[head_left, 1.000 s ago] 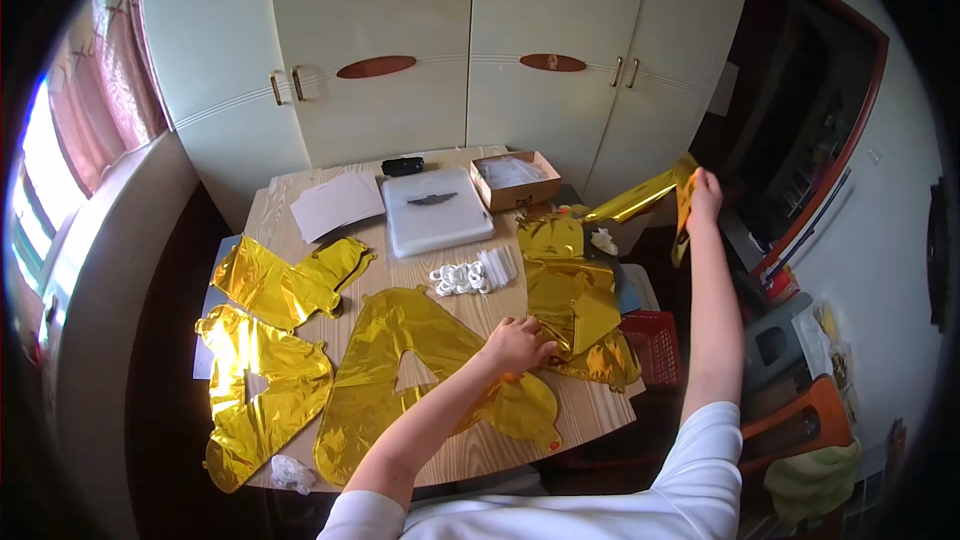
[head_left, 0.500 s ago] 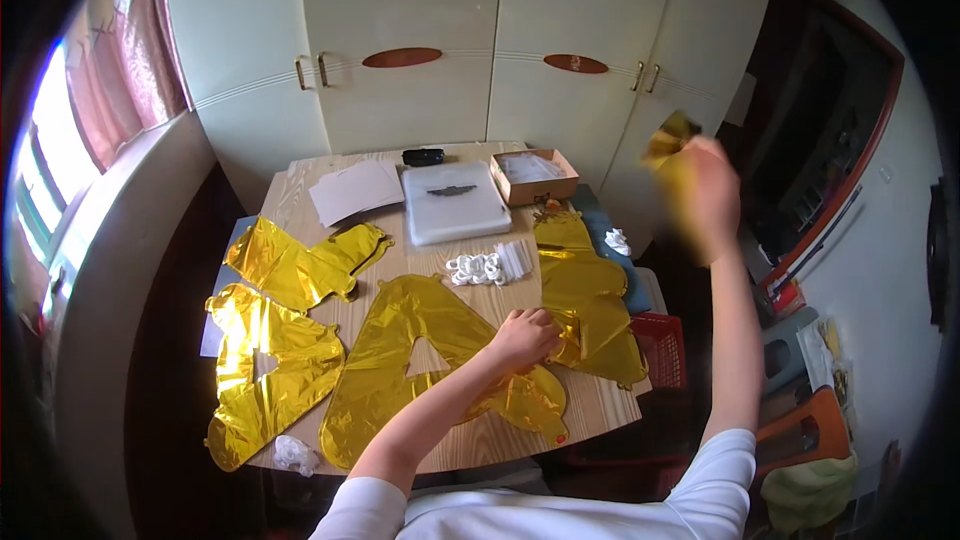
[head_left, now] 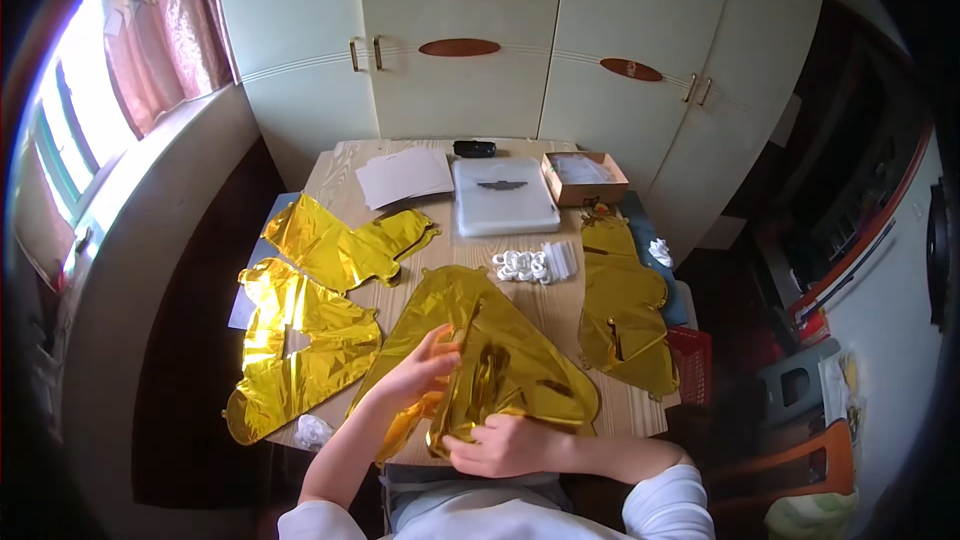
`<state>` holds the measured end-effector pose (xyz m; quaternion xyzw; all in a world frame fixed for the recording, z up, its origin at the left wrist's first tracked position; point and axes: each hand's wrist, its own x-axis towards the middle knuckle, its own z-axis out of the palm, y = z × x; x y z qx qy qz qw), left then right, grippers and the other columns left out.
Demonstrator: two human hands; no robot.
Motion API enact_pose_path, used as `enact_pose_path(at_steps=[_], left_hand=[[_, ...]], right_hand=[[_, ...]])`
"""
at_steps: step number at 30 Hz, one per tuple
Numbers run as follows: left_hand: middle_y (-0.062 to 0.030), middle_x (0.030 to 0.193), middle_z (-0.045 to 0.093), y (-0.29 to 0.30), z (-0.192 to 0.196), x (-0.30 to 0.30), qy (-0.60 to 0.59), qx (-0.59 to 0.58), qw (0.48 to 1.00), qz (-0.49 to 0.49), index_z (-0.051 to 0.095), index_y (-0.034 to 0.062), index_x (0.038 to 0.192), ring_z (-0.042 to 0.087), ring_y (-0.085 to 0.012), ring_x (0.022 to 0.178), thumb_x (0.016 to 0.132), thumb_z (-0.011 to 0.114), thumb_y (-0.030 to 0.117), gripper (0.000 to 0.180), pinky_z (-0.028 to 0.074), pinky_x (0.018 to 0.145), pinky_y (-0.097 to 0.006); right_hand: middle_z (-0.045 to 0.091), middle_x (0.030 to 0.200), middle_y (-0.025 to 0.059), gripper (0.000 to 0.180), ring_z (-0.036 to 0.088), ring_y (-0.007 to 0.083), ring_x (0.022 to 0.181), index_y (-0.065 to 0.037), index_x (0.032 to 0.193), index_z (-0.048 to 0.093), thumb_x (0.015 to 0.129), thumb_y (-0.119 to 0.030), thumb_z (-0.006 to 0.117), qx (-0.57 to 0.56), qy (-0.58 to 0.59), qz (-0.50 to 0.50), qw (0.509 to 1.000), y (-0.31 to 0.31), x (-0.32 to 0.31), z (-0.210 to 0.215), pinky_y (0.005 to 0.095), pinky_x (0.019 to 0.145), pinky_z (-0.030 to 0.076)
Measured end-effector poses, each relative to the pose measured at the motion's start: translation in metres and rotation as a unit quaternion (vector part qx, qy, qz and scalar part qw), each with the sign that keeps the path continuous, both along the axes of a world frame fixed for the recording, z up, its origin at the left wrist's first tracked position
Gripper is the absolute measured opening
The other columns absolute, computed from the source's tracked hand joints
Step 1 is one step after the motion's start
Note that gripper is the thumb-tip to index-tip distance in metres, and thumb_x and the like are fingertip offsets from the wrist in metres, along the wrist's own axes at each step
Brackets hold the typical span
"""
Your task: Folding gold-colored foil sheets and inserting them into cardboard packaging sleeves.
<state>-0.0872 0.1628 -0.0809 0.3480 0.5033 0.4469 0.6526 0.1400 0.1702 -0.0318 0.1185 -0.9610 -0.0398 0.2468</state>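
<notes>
Gold foil balloon (head_left: 500, 360) lies at the worktop's (head_left: 340, 165) near edge, long axis 11 to 5 o'clock. Our left hand (head_left: 420, 375) pinches its 9 o'clock fold; our right hand (head_left: 505, 445) closes on the 6 o'clock edge, equally near.

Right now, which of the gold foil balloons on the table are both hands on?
The gold balloon at the near table edge: the left hand and right hand both grip it. The other gold balloons, left and right, lie flat, untouched.
</notes>
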Motion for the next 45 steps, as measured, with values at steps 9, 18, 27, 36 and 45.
enact_pose_path(at_steps=[9,18,27,36,45], left_hand=[[-0.0167,0.108,0.063,0.007,-0.049,-0.005,0.339,0.117,0.928,0.099,0.03,0.0112,0.148,0.064,-0.0249,0.093,0.08,0.07,0.007,0.078,0.052,0.081,-0.035],[-0.0194,0.091,0.066,0.05,-0.055,-0.035,0.482,0.169,0.839,0.188,0.06,0.0066,0.123,0.063,-0.0365,0.087,0.08,0.056,0.006,0.042,0.05,0.08,-0.042],[-0.0212,0.153,0.027,0.028,-0.034,-0.016,0.686,0.181,0.704,-0.006,0.042,0.014,0.143,0.027,-0.0387,0.141,0.084,0.064,0.047,0.071,0.027,0.112,-0.054],[-0.0186,0.154,0.031,0.031,-0.055,-0.013,0.72,0.222,0.65,-0.099,0.037,0.0189,0.148,0.023,-0.0368,0.145,0.087,0.049,0.066,0.078,0.016,0.116,-0.058],[-0.0185,0.156,0.026,0.033,-0.057,-0.006,0.73,0.209,0.642,-0.11,0.033,0.0177,0.151,0.019,-0.0378,0.146,0.088,0.046,0.068,0.081,0.011,0.116,-0.059]], right_hand=[[0.064,0.091,-0.0003,0.011,0.06,0.0114,0.064,-0.013,0.088,0.06,0.08,-0.02,0.058,-0.029,-0.03,-0.098,0.994,-0.017,-0.007,-0.048,0.026,0.053,0.045],[0.066,0.107,-0.0005,0.032,0.063,0.0155,0.096,-0.014,0.105,0.062,0.082,-0.035,0.067,-0.114,-0.078,-0.221,0.965,-0.008,0.007,-0.074,0.032,0.076,0.051],[0.045,0.144,0.0157,0.055,0.041,0.0335,0.134,-0.008,0.135,0.048,0.093,-0.042,0.058,-0.248,-0.075,-0.341,0.904,0.032,0.075,-0.101,0.0495,0.112,0.03],[0.043,0.145,0.0158,0.059,0.038,0.0352,0.137,-0.005,0.137,0.046,0.091,-0.037,0.063,-0.279,-0.077,-0.369,0.883,0.067,0.083,-0.115,0.0513,0.113,0.028],[0.04,0.149,0.0149,0.082,0.033,0.0339,0.141,-0.004,0.142,0.041,0.084,-0.057,0.064,-0.284,-0.122,-0.36,0.88,0.072,0.082,-0.099,0.0493,0.116,0.023]])
